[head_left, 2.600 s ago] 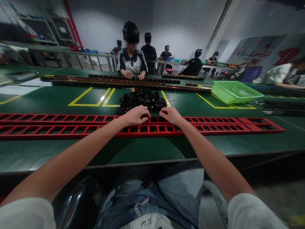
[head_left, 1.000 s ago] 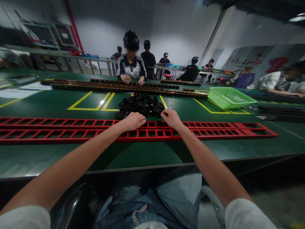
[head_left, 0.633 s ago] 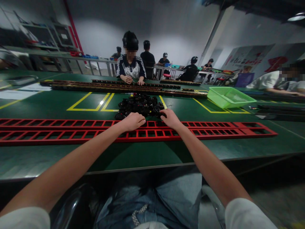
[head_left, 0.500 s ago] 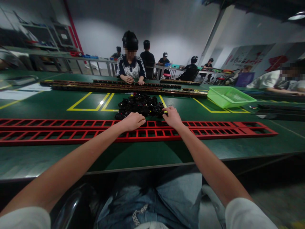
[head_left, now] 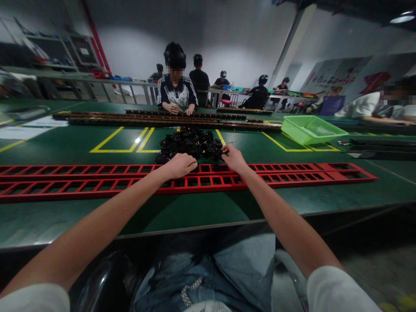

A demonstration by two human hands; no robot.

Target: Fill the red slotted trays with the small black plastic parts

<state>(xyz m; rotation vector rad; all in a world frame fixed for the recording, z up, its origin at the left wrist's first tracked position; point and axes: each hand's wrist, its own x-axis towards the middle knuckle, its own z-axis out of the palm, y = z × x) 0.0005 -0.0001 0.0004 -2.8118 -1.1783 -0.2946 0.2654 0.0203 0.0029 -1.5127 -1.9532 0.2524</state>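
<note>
Slatted red framework (head_left: 332,175) lies flat; the left hand (head_left: 183,165) curls over it, grip hidden. Behind sits a jagged heap of glossy black parts (head_left: 191,143), the right hand (head_left: 234,158) at its edge, hold unclear. Rightward, a green mesh basket (head_left: 303,131).

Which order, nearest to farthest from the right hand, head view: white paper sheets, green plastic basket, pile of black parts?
1. Pile of black parts: immediately left of the right hand.
2. Green plastic basket: off to the right, farther back.
3. White paper sheets: far left, well beyond the pile.
</note>
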